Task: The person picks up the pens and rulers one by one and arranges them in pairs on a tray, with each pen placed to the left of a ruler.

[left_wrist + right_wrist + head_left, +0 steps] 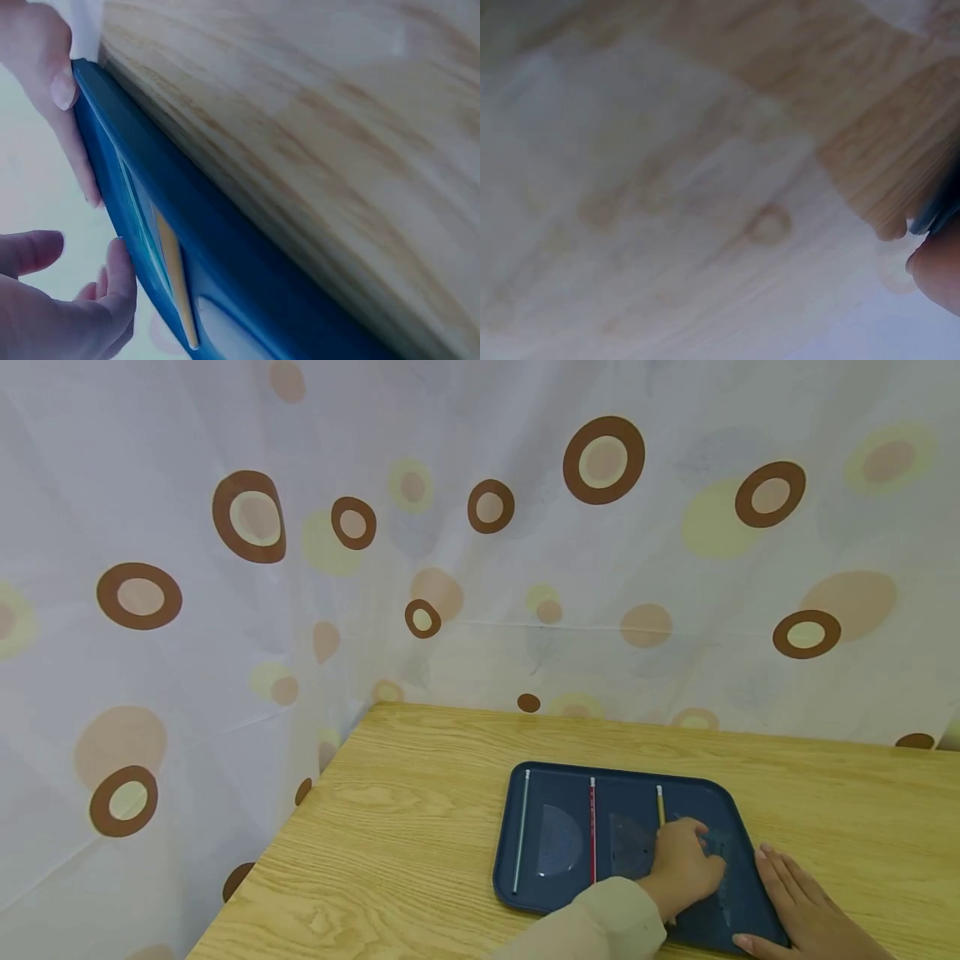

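Observation:
A dark blue tray (622, 770) lies on the table. My left hand (686, 864) is over its right part, covering the lower yellow pencil (661, 802). The left wrist view shows its thumb and fingers (116, 281) apart with nothing between them. Beneath and beside this hand, clear plastic pieces (723, 902) are partly hidden; their exact shapes cannot be told. My right hand (810, 906) rests at the tray's near right corner, straight fingers along the side and thumb at the front rim. Only a fingertip and thumb (939, 270) by the tray edge show in the right wrist view.
A green pencil (521, 831), a clear protractor (560, 841), a red pencil (592, 827) and another clear plastic piece (630, 843) lie in the tray, left to right. Around the wooden table (375, 827) hangs a patterned curtain (465, 560), behind and at the left.

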Available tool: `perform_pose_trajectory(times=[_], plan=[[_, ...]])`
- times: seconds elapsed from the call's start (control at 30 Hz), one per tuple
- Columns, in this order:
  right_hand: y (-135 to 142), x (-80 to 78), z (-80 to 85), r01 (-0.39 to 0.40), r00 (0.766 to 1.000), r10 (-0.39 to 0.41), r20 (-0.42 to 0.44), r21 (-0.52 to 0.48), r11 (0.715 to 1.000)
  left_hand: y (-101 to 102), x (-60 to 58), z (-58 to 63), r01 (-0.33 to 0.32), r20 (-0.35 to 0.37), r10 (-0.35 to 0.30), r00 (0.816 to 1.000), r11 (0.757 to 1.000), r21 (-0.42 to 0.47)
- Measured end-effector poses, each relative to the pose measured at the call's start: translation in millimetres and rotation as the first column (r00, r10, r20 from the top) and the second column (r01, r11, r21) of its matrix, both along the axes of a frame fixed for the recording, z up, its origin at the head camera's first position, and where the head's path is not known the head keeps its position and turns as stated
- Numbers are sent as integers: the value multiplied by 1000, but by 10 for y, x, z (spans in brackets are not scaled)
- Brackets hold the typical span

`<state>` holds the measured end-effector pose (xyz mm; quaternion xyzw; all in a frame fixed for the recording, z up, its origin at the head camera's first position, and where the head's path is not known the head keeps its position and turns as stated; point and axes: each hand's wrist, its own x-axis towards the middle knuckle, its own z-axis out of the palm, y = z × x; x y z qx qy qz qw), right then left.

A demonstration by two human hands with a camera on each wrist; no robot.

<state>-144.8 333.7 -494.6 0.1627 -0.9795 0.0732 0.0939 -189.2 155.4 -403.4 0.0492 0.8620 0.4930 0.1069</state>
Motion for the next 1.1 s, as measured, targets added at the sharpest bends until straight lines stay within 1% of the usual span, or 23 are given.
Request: perform_pose_trajectory(times=[0.1, 0.17, 0.2, 0.23, 0.27, 0.33, 0.37, 0.4, 0.43, 0.5, 0.6, 0.67, 0.77, 0.83, 0.93, 1.03, 1.1], plan=[[11, -18, 15, 16, 997, -12, 70, -52, 999, -125, 23, 47, 97, -50, -96, 994, 995, 20], [13, -29, 35, 25, 994, -17, 106, -78, 997, -236, 10, 72, 185, -98, -185, 978, 983, -6], [14, -34, 43, 29, 994, -21, 111, -77, 997, -293, -4, 76, 236, -129, -238, 963, 971, -33], [19, -36, 45, 28, 994, -21, 103, -65, 997, -351, -23, 76, 284, -162, -290, 943, 957, -62], [26, -38, 41, 27, 995, -22, 95, -51, 998, -414, -43, 76, 331, -189, -343, 920, 939, -94], [31, -46, 42, 28, 995, -25, 94, -35, 999, -541, -83, 72, 410, -247, -441, 863, 897, -168], [32, -48, 47, 32, 995, -29, 96, -32, 999, -601, -97, 75, 432, -267, -473, 840, 880, -199], [33, -49, 50, 38, 995, -35, 98, -25, 999, -658, -107, 80, 446, -281, -494, 823, 868, -219], [34, -52, 57, 42, 993, -39, 107, -27, 999, -712, -113, 87, 453, -288, -504, 814, 862, -228], [33, -62, 89, 50, 991, -45, 129, -33, 998, -820, -118, 109, 456, -304, -515, 801, 855, -248], [12, -65, 152, 67, 985, -62, 163, -29, 997, -984, -113, 144, 443, -321, -516, 794, 853, -275], [-18, -69, 204, 73, 981, -73, 178, 4, 997, -1103, -111, 162, 427, -339, -521, 783, 847, -315], [-78, -71, 299, 86, 978, -97, 182, 71, 994, -1277, -123, 175, 379, -378, -513, 770, 846, -376], [-106, -72, 375, 86, 980, -102, 168, 101, 991, -1389, -134, 169, 339, -414, -489, 768, 859, -385], [-122, -64, 484, 81, 986, -95, 139, 105, 991, -1543, -151, 143, 269, -486, -427, 763, 893, -362], [-109, -46, 563, 92, 988, -100, 113, 75, 993, -1696, -154, 120, 209, -558, -371, 743, 920, -333], [-82, -28, 597, 111, 989, -116, 91, 54, 992, -1791, -152, 117, 179, -598, -347, 723, 930, -322]])
